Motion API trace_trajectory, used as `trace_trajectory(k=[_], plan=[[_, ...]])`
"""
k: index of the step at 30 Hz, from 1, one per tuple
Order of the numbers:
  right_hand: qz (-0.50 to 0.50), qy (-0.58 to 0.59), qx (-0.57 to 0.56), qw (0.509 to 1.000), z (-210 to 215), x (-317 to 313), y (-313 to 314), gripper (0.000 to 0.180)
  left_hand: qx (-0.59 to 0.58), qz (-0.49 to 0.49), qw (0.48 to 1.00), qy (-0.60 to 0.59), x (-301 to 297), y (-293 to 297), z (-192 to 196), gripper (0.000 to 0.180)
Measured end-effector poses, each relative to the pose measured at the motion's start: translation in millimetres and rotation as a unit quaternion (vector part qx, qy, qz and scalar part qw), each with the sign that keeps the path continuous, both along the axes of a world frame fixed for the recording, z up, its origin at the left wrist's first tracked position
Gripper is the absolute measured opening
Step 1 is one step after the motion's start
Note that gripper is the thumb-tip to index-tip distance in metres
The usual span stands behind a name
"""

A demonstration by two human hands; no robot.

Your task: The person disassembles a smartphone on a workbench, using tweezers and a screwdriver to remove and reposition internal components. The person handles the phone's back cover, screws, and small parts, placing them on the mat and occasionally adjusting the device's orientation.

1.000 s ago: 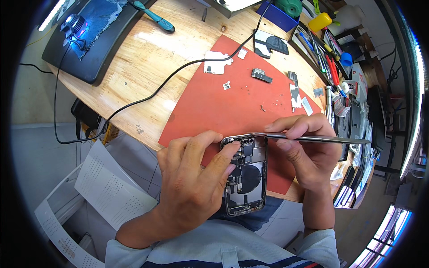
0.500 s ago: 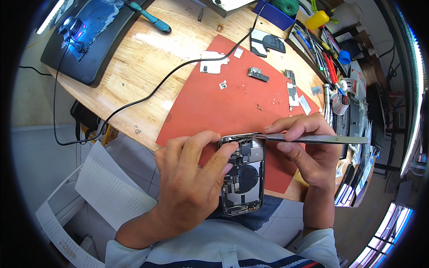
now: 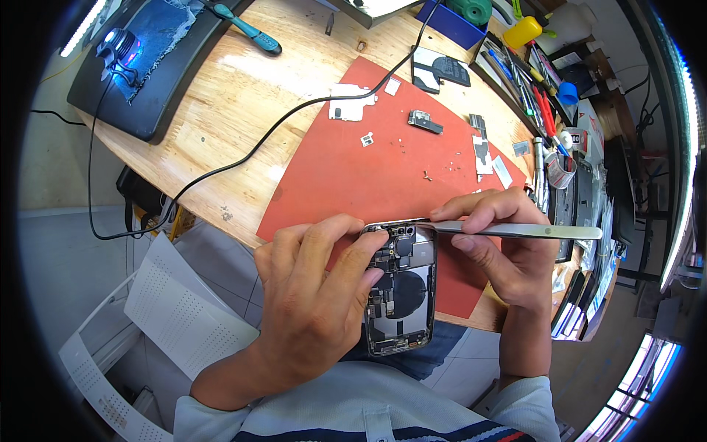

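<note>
An opened smartphone (image 3: 401,324), its inner boards and a dark round coil showing, is held over the near edge of a red mat (image 3: 331,184). My left hand (image 3: 313,287) grips its upper left side, with thumb and fingers closed around the frame and top corner. Between the thumb and fingers of my right hand (image 3: 508,243) is a pair of metal tweezers (image 3: 545,231), lying sideways. Their tips reach the phone's top right corner, and my right fingertips are close to that edge. What the tips touch is too small to make out.
A small dark module (image 3: 425,122), a white plate (image 3: 352,103) and tiny screws lie on the mat. A black cable (image 3: 272,135) crosses the wooden table. A tray of pens and tools (image 3: 515,81) stands at right; a blue-handled tool (image 3: 258,38) lies far left.
The tweezers and my right fingers have shifted slightly left along the phone's top edge. My left hand keeps its grip, its fingertips moved a little.
</note>
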State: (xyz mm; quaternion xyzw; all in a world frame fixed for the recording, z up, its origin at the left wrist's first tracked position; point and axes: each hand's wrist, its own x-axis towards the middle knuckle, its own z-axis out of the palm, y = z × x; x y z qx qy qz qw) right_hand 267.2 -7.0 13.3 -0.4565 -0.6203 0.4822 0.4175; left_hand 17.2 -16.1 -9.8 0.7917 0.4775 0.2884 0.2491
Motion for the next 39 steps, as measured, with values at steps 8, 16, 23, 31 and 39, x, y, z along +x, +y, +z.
trace_trajectory(k=[8, 16, 23, 31, 39], plan=[[-0.019, -0.054, 0.047, 0.997, -2.4, -1.3, -0.7, 0.011, -0.003, -0.003, 1.000, 0.004, -0.2, 0.2, 0.2, 0.041], [-0.016, -0.053, 0.058, 0.997, -2.3, -2.3, -1.2, 0.013, -0.007, -0.005, 1.000, 0.014, 0.9, 1.2, 3.0, 0.044], [-0.009, -0.024, 0.034, 0.999, -0.3, -0.3, -2.5, 0.015, -0.012, -0.008, 1.000, 0.008, 0.9, 1.3, 3.0, 0.045], [-0.016, -0.016, 0.042, 0.999, 0.7, -0.5, -1.5, 0.019, -0.016, -0.012, 1.000, 0.005, 0.1, 1.1, 3.4, 0.044], [0.001, -0.019, 0.038, 0.999, 0.0, -2.6, 0.2, 0.019, -0.008, -0.009, 1.000, 0.007, 0.6, 1.7, 2.5, 0.043]])
